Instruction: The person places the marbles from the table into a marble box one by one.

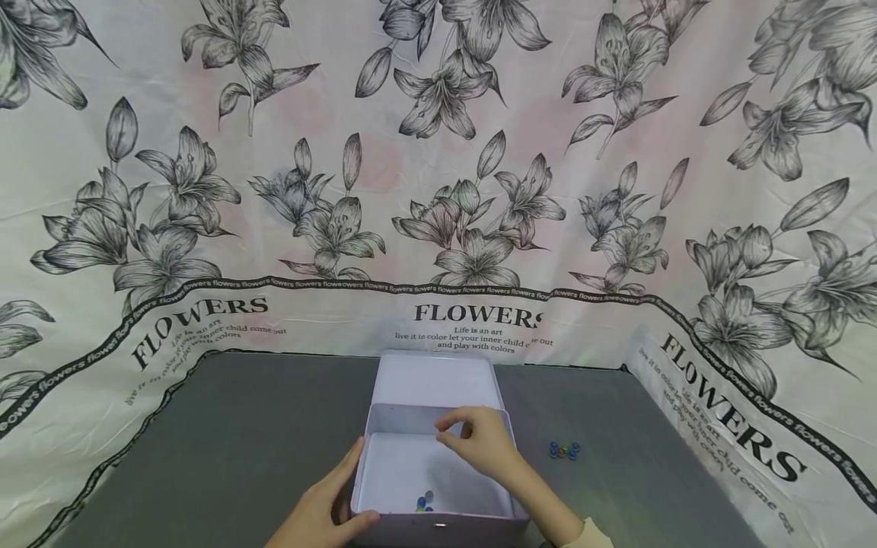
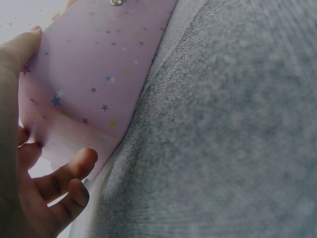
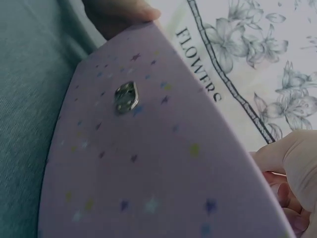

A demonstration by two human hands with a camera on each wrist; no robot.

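A lilac box (image 1: pixel 438 525) printed with small stars stands on the table with its hinged lid (image 1: pixel 438 378) laid back. My left hand (image 1: pixel 325 491) grips its front left corner, thumb on the front wall and fingers along the side. In the left wrist view, two fingers of that hand curl away from the star-printed wall (image 2: pixel 94 64). Over the box's inside hovers my right hand (image 1: pixel 479 438), thumb and forefinger bent toward each other with a small gap and nothing visible between them. Several small blue and yellow marbles (image 1: pixel 425 501) lie inside near the front wall.
A small cluster of blue, green and red marbles (image 1: pixel 565 450) lies on the grey tabletop (image 1: pixel 274 426) right of the box. A metal clasp (image 3: pixel 126 97) sticks out of the box's front. Behind and at both sides hangs a flower-printed cloth (image 1: pixel 473 320).
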